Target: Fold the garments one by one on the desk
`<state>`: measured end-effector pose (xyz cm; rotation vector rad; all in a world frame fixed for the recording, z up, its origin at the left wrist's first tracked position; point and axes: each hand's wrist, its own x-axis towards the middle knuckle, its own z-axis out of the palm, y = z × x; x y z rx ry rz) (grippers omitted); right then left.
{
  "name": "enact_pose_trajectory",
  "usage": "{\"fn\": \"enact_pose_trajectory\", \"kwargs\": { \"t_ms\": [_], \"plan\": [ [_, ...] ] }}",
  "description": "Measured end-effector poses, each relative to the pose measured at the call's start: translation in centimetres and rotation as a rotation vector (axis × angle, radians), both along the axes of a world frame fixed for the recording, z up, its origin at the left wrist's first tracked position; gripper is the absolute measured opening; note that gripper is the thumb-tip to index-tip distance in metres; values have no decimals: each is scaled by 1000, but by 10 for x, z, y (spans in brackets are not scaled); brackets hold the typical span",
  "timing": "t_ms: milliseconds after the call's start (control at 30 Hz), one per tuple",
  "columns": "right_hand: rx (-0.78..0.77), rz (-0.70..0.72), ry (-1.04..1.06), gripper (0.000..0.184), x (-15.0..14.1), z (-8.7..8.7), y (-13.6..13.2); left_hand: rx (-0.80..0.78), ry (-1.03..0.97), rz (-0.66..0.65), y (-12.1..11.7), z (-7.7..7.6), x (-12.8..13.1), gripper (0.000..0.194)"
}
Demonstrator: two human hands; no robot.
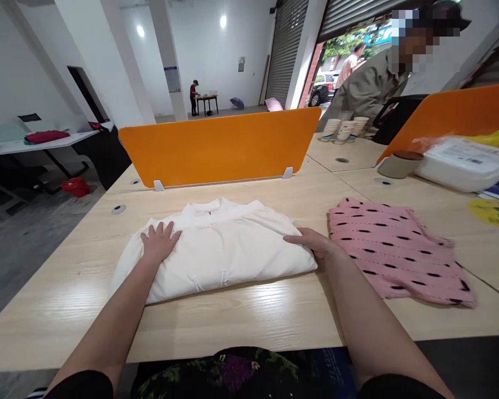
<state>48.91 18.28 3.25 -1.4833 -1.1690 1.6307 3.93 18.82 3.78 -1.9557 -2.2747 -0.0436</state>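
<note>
A white collared garment (233,238) lies folded flat on the pale wooden table (249,321), its collar toward the orange divider. My left hand (160,241) rests palm down on its left part, fingers spread. At the right edge, my right hand (316,244) has its thumb over the white fabric and its other fingers hidden underneath, gripping that edge. Just right of this hand lies a folded pink garment (395,249) with dark dashes, apart from the white one.
An orange divider (220,149) stands along the table's back. Paper cups (345,130), a roll of tape (401,164) and a white plastic package (468,163) sit at the right. A person in a grey-green jacket (363,86) is behind them. Another table (45,143) stands at far left.
</note>
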Motion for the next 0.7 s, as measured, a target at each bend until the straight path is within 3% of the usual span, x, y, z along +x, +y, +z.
{"fn": "enact_pose_trajectory", "kwargs": {
  "t_ms": [133, 367, 500, 600, 700],
  "plan": [
    [14, 19, -36, 42, -1, 3, -2, -60, -48, 25, 5, -7, -11, 66],
    [15, 25, 33, 45, -1, 1, -4, -154, -116, -54, 9, 12, -46, 56],
    [1, 16, 22, 45, 0, 0, -3, -161, -131, 5, 4, 2, -62, 58],
    [2, 14, 33, 46, 0, 0, -2, -178, -124, 9, 5, 2, -62, 61],
    [0, 2, 15, 45, -1, 0, -2, -208, -40, 23, 5, 19, -48, 61]
  ]
}}
